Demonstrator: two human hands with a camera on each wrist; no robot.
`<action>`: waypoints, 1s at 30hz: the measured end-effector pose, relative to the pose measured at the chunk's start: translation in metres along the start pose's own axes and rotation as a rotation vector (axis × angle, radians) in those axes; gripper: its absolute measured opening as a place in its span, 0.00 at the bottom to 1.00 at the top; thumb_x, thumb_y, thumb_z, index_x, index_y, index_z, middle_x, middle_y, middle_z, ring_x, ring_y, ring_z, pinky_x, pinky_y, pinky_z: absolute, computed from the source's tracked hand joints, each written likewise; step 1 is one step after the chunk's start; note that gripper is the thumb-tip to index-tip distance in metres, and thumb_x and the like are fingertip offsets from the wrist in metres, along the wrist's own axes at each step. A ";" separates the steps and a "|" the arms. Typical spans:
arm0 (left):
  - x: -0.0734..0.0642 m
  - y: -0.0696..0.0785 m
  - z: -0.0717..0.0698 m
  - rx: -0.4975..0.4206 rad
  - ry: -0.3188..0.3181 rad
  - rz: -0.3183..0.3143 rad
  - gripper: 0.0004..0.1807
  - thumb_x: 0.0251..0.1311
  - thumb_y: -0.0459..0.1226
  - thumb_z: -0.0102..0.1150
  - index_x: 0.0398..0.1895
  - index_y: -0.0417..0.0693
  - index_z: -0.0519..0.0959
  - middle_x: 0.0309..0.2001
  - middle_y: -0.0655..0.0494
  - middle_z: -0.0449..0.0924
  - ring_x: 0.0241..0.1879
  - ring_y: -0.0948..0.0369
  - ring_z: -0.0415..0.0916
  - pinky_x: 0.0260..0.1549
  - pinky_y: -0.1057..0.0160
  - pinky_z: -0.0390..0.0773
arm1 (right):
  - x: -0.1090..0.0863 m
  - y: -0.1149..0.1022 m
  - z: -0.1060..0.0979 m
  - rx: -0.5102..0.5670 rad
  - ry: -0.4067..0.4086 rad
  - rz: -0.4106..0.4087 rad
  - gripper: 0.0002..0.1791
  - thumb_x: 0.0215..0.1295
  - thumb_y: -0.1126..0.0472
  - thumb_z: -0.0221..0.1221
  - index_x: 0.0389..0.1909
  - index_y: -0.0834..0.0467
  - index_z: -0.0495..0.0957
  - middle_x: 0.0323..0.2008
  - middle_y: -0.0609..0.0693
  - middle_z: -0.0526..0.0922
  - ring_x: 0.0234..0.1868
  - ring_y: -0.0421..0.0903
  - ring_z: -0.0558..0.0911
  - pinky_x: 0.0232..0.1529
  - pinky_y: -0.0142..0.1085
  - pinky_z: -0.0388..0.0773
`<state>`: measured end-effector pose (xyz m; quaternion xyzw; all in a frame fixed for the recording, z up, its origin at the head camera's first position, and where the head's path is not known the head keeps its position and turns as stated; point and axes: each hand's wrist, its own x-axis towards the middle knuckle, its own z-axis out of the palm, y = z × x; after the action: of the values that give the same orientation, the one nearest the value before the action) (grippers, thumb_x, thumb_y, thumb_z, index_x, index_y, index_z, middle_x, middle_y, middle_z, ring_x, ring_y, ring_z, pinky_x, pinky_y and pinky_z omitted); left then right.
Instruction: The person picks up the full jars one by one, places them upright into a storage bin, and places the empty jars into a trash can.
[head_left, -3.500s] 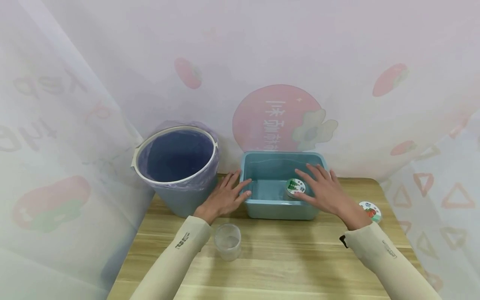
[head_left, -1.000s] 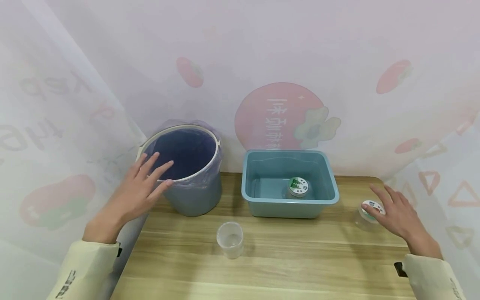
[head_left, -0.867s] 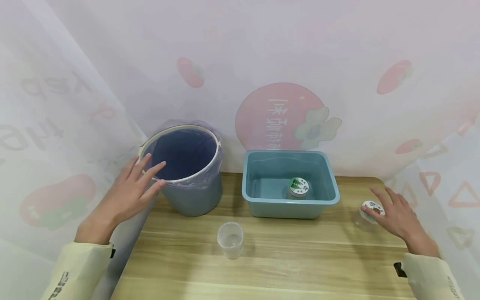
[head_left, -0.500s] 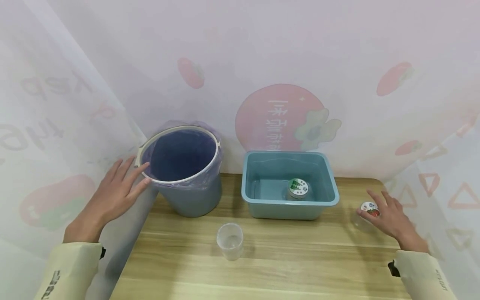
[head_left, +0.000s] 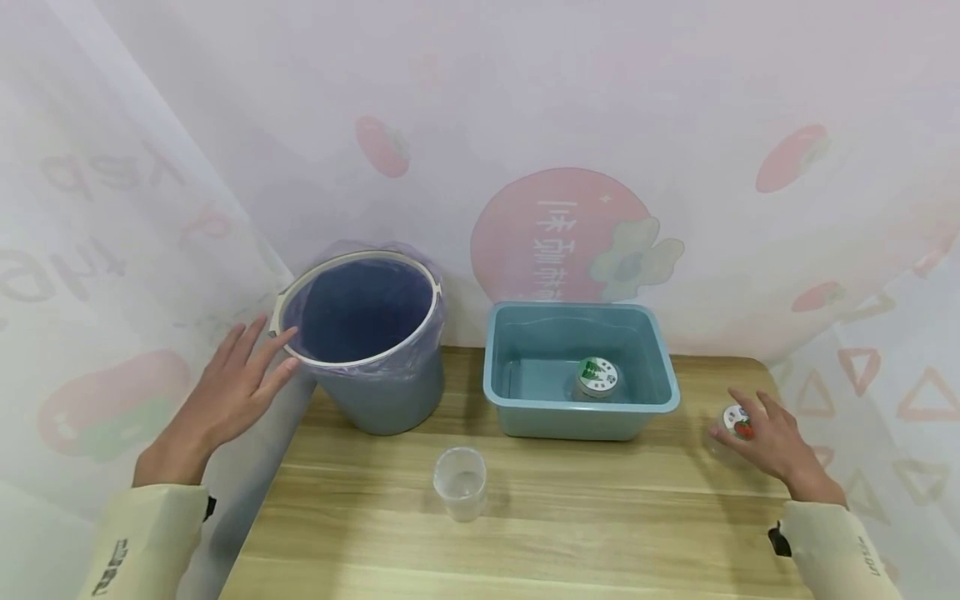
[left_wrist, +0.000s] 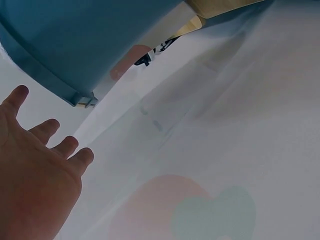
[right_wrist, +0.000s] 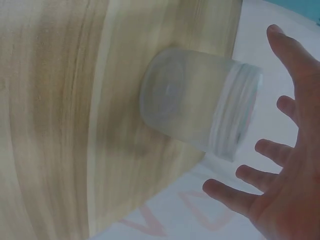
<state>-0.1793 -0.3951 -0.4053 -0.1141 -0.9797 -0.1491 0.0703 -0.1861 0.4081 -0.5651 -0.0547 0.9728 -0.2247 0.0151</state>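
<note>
A wood-grain counter (head_left: 570, 517) spans the foreground. At its back left stands a blue bin (head_left: 386, 396), lined with a purple bag; right of it sits a blue tub (head_left: 570, 422). The left hand (head_left: 217, 392) is near the bin's rim, fingers spread, its grip released. The right hand's (head_left: 776, 442) grip is released too, fingers parted just beside the tomato-lidded jar (right_wrist: 190, 97), upright on the counter. Inside the tub is the green-lidded jar (head_left: 597, 376). A clear cup (head_left: 461, 487) stands in front.
</note>
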 end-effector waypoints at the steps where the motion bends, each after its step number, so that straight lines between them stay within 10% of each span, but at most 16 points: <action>1: 0.000 0.000 0.001 0.000 0.003 0.002 0.33 0.87 0.52 0.44 0.86 0.48 0.62 0.87 0.28 0.41 0.85 0.24 0.35 0.75 0.18 0.46 | 0.000 0.000 0.000 -0.001 0.000 -0.002 0.51 0.74 0.39 0.67 0.84 0.63 0.57 0.77 0.88 0.51 0.70 0.92 0.57 0.62 0.86 0.59; 30: 0.010 0.005 0.021 -0.032 0.020 0.034 0.31 0.86 0.51 0.48 0.85 0.50 0.65 0.87 0.27 0.44 0.84 0.24 0.41 0.73 0.18 0.50 | -0.003 0.003 0.017 0.017 -0.013 0.038 0.46 0.76 0.47 0.68 0.81 0.67 0.60 0.76 0.86 0.54 0.67 0.93 0.62 0.59 0.83 0.67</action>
<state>-0.1897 -0.3818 -0.4225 -0.1302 -0.9744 -0.1647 0.0807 -0.1823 0.4038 -0.5818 -0.0377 0.9716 -0.2321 0.0262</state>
